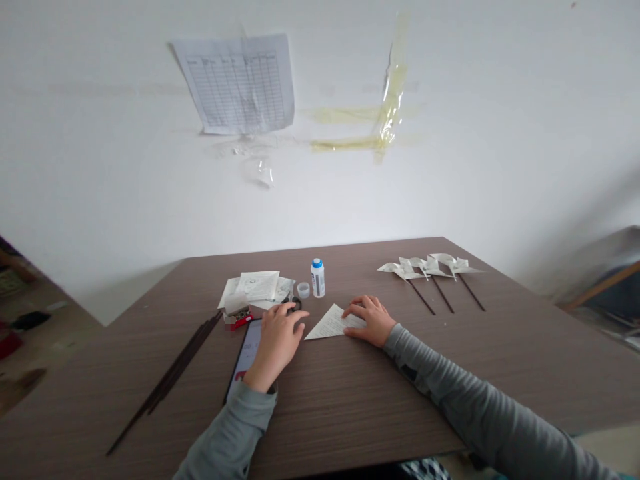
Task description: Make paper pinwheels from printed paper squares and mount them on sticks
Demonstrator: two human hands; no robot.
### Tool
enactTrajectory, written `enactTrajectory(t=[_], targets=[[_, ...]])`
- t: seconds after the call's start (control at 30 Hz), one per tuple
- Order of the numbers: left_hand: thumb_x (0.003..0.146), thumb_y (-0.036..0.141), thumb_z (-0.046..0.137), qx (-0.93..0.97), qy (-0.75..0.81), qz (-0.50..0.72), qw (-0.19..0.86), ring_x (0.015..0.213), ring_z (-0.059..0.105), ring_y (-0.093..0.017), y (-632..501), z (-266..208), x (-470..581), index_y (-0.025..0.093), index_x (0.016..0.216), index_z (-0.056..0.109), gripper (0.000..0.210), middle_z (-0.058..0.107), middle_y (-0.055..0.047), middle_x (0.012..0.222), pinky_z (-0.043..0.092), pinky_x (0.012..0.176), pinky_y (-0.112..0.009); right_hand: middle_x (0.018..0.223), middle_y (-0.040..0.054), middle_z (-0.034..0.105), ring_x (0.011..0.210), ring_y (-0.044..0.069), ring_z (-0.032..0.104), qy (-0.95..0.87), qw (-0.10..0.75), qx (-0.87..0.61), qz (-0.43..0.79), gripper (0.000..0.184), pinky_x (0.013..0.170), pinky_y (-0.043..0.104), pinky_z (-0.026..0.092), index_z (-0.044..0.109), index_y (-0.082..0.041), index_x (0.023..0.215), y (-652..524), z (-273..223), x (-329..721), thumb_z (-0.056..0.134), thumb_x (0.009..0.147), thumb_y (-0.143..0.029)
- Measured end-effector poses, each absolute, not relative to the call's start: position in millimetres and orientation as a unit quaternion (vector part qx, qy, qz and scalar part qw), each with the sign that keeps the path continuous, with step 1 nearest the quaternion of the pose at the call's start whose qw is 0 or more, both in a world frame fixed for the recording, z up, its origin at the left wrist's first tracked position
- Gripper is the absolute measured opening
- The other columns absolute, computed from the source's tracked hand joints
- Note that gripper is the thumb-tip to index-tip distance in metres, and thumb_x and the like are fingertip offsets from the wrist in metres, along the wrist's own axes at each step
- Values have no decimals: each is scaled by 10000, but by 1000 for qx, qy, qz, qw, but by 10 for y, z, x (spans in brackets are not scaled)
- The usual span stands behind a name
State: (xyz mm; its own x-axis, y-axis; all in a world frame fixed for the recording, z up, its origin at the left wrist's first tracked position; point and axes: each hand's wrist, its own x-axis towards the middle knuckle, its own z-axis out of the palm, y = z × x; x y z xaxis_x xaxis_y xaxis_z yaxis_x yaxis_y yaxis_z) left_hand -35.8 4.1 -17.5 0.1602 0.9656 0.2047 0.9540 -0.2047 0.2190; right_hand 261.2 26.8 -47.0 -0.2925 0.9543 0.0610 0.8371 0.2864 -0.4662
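Observation:
A sheet of printed paper folded into a triangle (327,324) lies on the table in front of me. My right hand (369,320) holds its right side, with curved fingers pressing it against the tabletop. To the left, my left hand (281,339) hovers with its fingers apart and nothing visible in them. Just beyond its fingertips show the dark handles of scissors (296,304), partly hidden. Beneath that hand and wrist lies a phone (249,347) with a lit screen. Behind the folded paper stands a white bottle with a blue cap (318,278), beside a small clear cup (303,290).
Paper pieces (257,285) are stacked at the back left, near a small red box (242,320). Several dark sticks (173,370) lie along the left side of the table (350,400). Three paper pinwheels (429,268) on sticks rest at the back right, before the wall.

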Motion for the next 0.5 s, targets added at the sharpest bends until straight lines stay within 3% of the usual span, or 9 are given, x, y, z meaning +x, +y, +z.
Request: enactTrajectory(t=[0.23,0.5], targets=[[1188,264,832,791,589,161,27,1608,769,-418,-14,-297,-39,334,1473,1014,346,877,-137,1705,614,1398,-610,1691,104,791,1684,485,646,-788,166,-570,165,428,1435,717,553,994,-459,1491,244,-468,2538,1004,1064,-432],[1134,333,960,783,602,148,39,1634,754,-451,-48,-263,122,296,1397,1014,271,873,-155,1705,563,1452,-661,1712,123,788,1690,487,647,-783,172,-579,151,426,1464,678,526,988,-417,1518,178,-458,2457,1006,1093,-433]])
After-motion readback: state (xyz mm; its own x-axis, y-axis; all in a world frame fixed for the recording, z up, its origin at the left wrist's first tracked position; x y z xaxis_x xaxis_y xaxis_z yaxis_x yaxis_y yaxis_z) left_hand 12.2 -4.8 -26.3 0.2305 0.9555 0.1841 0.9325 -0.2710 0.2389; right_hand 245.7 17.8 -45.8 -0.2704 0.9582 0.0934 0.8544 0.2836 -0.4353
